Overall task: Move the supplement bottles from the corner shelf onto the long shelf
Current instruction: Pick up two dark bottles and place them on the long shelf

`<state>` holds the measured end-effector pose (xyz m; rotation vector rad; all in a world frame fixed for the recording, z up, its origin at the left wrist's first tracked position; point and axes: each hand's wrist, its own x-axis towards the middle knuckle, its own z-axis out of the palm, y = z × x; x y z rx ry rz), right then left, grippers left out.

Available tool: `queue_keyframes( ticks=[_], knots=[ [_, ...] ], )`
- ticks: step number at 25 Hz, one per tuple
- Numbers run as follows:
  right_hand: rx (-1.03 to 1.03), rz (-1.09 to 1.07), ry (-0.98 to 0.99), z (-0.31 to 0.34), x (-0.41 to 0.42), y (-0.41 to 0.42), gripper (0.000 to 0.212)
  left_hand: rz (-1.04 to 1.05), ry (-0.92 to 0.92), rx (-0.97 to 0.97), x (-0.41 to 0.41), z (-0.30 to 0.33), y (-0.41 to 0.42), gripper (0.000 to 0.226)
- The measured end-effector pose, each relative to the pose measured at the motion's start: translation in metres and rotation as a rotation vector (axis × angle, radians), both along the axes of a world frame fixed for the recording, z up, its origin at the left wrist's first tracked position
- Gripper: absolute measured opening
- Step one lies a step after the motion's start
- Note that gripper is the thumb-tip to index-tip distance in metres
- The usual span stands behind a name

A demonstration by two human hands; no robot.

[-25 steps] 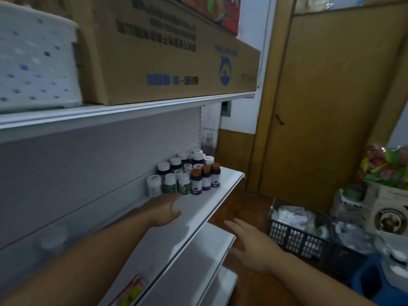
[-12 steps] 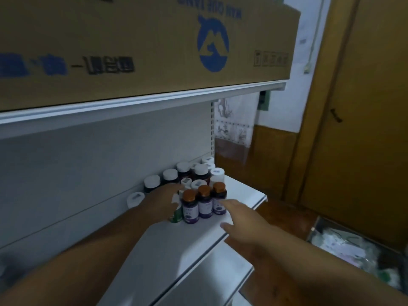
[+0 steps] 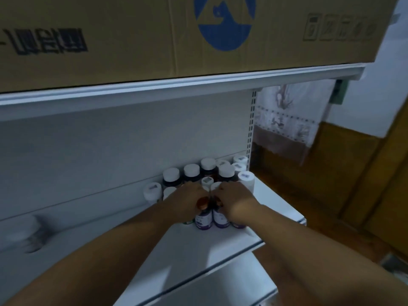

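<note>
Both hands reach into the supplement bottles [image 3: 212, 180] clustered at the right end of the white shelf [image 3: 220, 246], left hand [image 3: 187, 202] wrapped on a copper-capped bottle [image 3: 203, 214], right hand [image 3: 235, 200] apparently curled over neighbouring purple-label bottles [image 3: 220, 217], fingers mostly hidden, cardboard box [image 3: 154, 36] overhead.

Above you sat a cardboard box [image 3: 154, 34] with a blue round logo [image 3: 225, 21]. To your right hung a patterned cloth [image 3: 284, 122] before brown wood panelling [image 3: 344, 168].
</note>
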<state>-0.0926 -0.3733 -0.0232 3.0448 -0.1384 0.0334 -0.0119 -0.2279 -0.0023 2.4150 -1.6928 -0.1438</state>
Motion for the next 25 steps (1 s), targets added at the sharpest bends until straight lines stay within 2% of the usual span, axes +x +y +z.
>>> queue_keyframes(
  ticks=[3,5,6,8,10,11,16,21,25],
  knots=[
    [0.115,0.012,-0.009,0.036,-0.005,0.008,0.019,0.077,0.147,-0.02,-0.002,0.017,0.017,0.011],
    [0.289,-0.014,-0.041,0.057,-0.01,0.009,0.02,0.178,0.271,-0.08,-0.001,0.035,0.043,0.025],
    [0.405,-0.017,-0.065,0.066,-0.01,0.012,0.023,0.269,0.358,-0.127,0.0,0.043,0.061,0.028],
    [0.772,-0.028,-0.129,0.07,-0.006,0.029,0.029,0.394,0.536,-0.228,-0.002,0.053,0.098,0.03],
    [1.117,-0.052,-0.118,0.065,0.0,0.065,0.035,0.478,0.576,-0.315,-0.004,0.055,0.143,0.028],
    [1.215,-0.057,-0.094,0.059,0.004,0.086,0.031,0.528,0.59,-0.35,-0.006,0.054,0.168,0.028],
    [1.395,0.056,0.056,0.051,0.023,0.227,0.01,0.819,0.722,-0.525,-0.037,0.049,0.322,0.025],
    [1.4,0.223,0.161,0.051,0.023,0.408,0.018,1.054,0.639,-0.699,-0.087,0.051,0.486,0.021],
    [1.388,0.342,0.215,0.05,0.017,0.529,0.023,1.193,0.55,-0.798,-0.12,0.052,0.591,0.03]
  ],
)
